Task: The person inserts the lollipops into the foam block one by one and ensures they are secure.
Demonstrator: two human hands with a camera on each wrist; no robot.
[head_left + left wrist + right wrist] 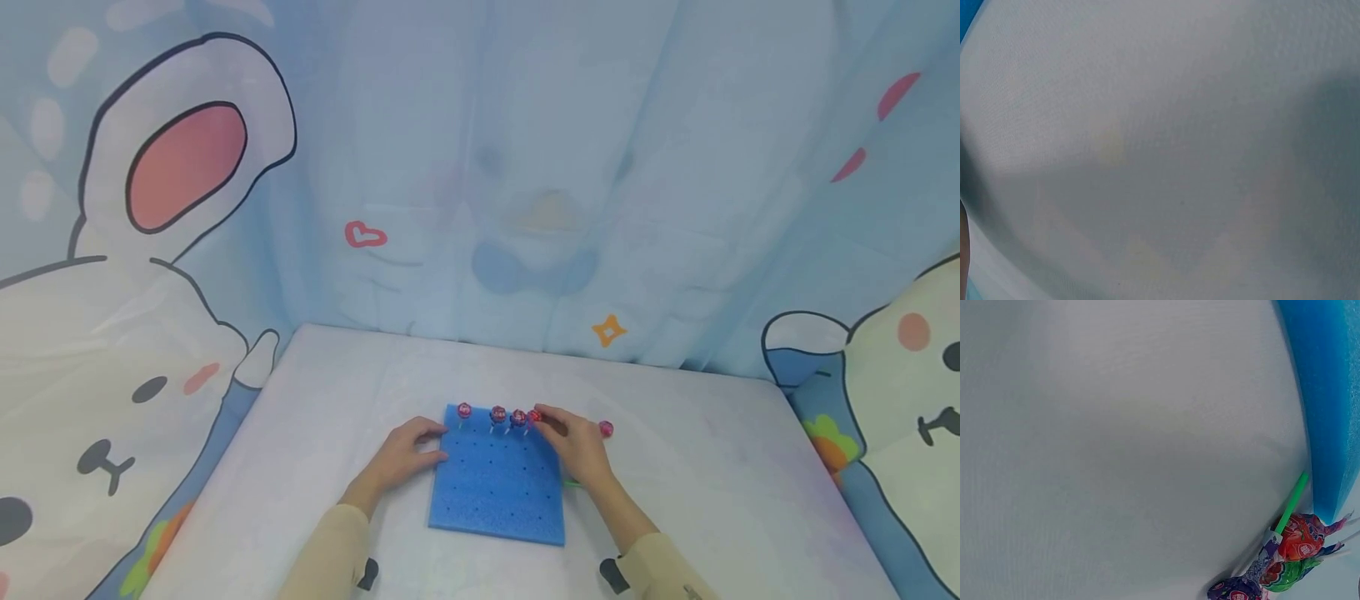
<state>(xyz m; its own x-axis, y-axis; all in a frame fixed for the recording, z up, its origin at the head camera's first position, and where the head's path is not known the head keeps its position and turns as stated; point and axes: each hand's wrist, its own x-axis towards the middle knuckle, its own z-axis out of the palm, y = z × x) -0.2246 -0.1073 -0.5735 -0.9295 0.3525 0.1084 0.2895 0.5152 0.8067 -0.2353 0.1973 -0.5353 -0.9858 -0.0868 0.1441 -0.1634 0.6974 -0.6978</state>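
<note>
A blue foam board (498,483) with rows of small holes lies flat on the table. Three wrapped red lollipops, one of them the leftmost lollipop (464,410), stand along its far edge on white sticks. My right hand (577,450) pinches another red lollipop (534,416) at the right end of that row; whether its stick is in a hole cannot be made out. On the board's left edge rest the fingers of my left hand (401,457). The left wrist view shows mostly blurred cloth and a corner of the board (967,15).
Beyond my right hand lies a loose pink-red lollipop (606,428). The right wrist view shows a purple-wrapped lollipop (1238,590) with a green stick, beside a red lollipop (1300,537) and a green lollipop (1291,576), near the board's side. A printed curtain (420,167) hangs behind the pale table (337,375).
</note>
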